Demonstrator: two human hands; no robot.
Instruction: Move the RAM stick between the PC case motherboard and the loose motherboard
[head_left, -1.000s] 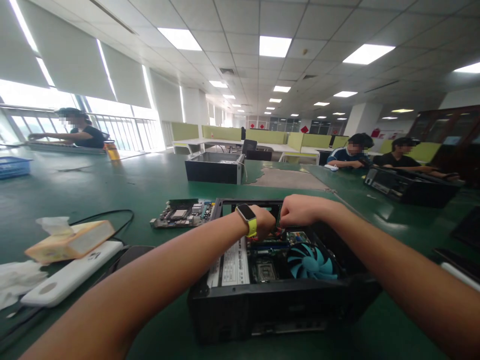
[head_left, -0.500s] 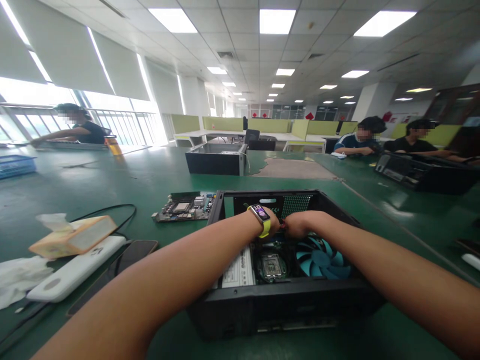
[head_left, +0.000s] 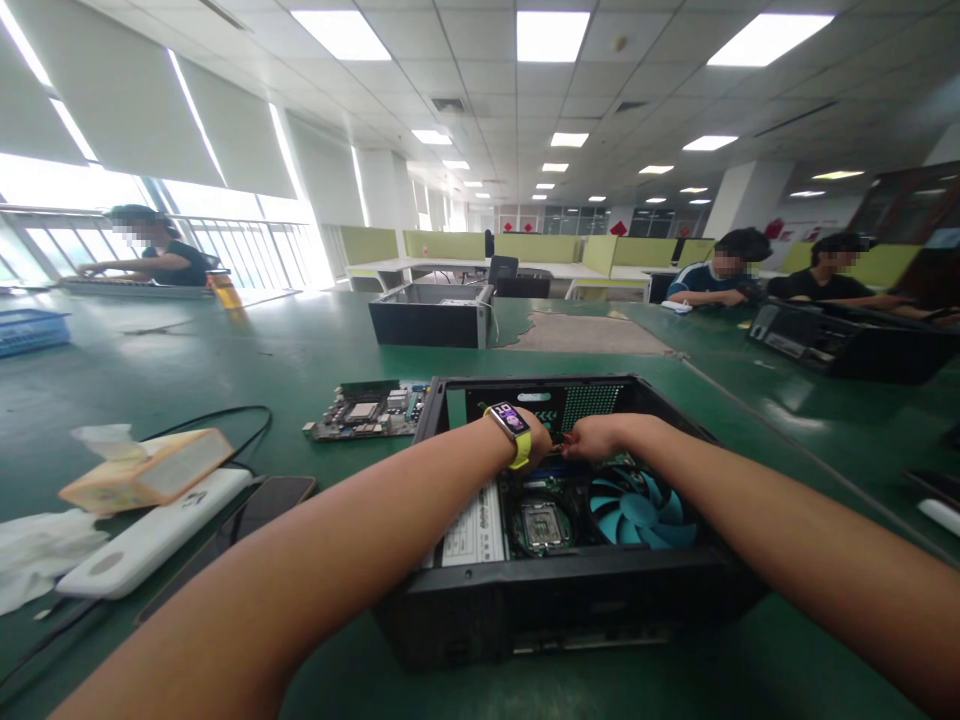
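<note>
Down at the lower centre of the frame, inside the open computer case [head_left: 600, 595], the right hand [head_left: 589, 437] is pinched on thin reddish wires [head_left: 568, 440] — the left hand [head_left: 534, 443] just beside it, fingers hidden, so its grip I cannot tell.

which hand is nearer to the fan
Right. The right hand is just past the fan's far edge, slightly left of its hub; the left hand is farther left, beyond the socket.
</note>
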